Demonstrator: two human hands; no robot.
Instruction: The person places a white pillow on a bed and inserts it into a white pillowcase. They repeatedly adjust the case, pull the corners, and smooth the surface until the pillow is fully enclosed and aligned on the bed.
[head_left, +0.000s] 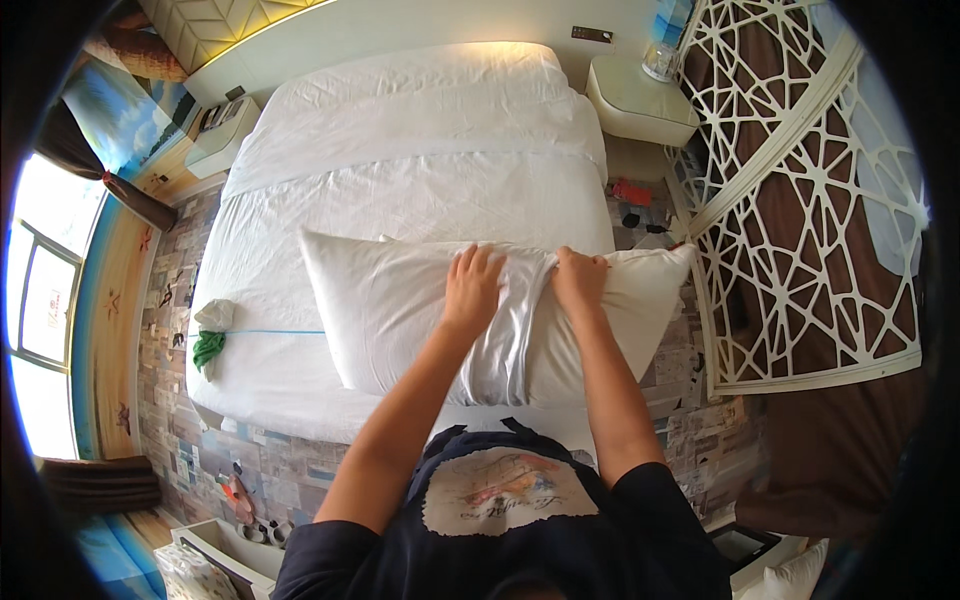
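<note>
A white pillow (pixel 640 290) lies across the near part of the bed, close to my body. A white pillowcase (pixel 390 300) covers its left part and is bunched in folds near the middle, while the creamier right end of the pillow is bare. My left hand (pixel 475 290) grips the pillowcase at the pillow's upper edge, fingers bent over the fabric. To the right of the folds, my right hand (pixel 580 282) is closed on the pillowcase's gathered edge. Its fingertips are partly hidden.
White sheets cover the bed (pixel 400 190). A green cloth (pixel 208 348) and a crumpled white one (pixel 214 315) lie at its left edge. Nightstands (pixel 640 100) flank the headboard. A white lattice screen (pixel 800 200) stands at right; slippers (pixel 265 532) rest on the floor.
</note>
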